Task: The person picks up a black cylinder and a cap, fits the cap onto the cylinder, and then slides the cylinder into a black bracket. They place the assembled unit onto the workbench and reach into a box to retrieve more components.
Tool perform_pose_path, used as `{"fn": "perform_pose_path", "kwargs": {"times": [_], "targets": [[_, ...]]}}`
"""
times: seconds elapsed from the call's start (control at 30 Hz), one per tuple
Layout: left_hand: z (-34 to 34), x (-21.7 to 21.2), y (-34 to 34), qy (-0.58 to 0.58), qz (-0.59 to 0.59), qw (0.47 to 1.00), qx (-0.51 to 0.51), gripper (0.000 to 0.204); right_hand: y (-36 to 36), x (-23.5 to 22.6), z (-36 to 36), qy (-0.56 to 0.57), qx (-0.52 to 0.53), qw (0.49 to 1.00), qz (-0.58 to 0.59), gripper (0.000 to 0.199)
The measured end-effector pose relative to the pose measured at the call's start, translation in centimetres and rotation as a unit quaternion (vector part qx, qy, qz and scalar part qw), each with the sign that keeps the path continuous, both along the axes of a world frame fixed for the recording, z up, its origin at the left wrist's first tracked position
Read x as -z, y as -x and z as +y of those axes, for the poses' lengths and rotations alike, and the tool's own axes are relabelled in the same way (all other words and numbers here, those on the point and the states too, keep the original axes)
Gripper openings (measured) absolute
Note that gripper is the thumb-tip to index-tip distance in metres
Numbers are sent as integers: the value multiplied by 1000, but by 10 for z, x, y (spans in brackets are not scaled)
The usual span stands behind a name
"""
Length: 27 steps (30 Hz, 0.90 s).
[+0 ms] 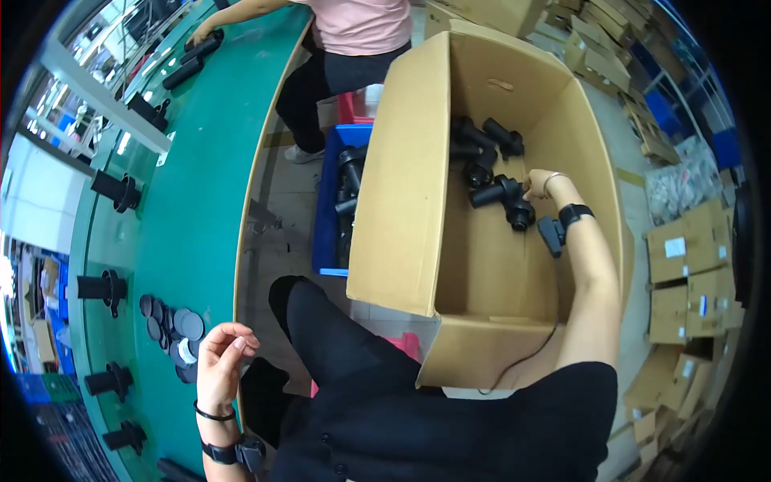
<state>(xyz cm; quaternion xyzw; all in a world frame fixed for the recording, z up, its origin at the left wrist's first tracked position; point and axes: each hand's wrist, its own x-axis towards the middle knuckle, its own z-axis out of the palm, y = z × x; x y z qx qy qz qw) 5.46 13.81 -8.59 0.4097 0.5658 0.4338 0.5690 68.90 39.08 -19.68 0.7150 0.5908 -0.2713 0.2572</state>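
My right hand (pixel 543 184) reaches down inside a tall open cardboard carton (pixel 399 193). Its curled fingers are at a black plastic pipe fitting (pixel 514 202) with a branched, elbow-like shape and seem closed on its near end; part of the grip is hidden behind the hand. Several similar black fittings (pixel 479 165) lie in the carton beyond it. At the edge of the green-topped bench, my left hand (pixel 223 361) is raised with fingers loosely curled towards the thumb and nothing visible in them. Beside it lies a cluster of black round caps (pixel 169 328).
Black flanged pipe pieces (pixel 103 287) stand in a row along the left of the green bench (pixel 193 233). A blue bin (pixel 327 233) of black fittings sits between bench and carton. Ahead, a person in pink (pixel 361 24) handles black tubes (pixel 193 60). Stacked cartons (pixel 683 265) line the right.
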Motion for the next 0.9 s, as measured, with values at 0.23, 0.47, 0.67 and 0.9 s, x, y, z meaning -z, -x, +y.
{"fn": "perform_pose_path", "kwargs": {"times": [0.23, 0.47, 0.67, 0.9], "targets": [[-32, 6, 5, 64, -47, 985, -151, 10, 1, 110, 59, -130, 12, 990, -58, 44], [-27, 18, -1, 108, -22, 975, -194, 10, -5, 207, 60, -160, 90, 983, -12, 51], [-17, 26, 0, 98, -12, 985, -139, 11, 35, 220, 50, -297, 104, 949, -23, 60], [-10, 27, -6, 71, -7, 994, -85, 12, 66, 143, 40, -210, 10, 978, 0, 37]]}}
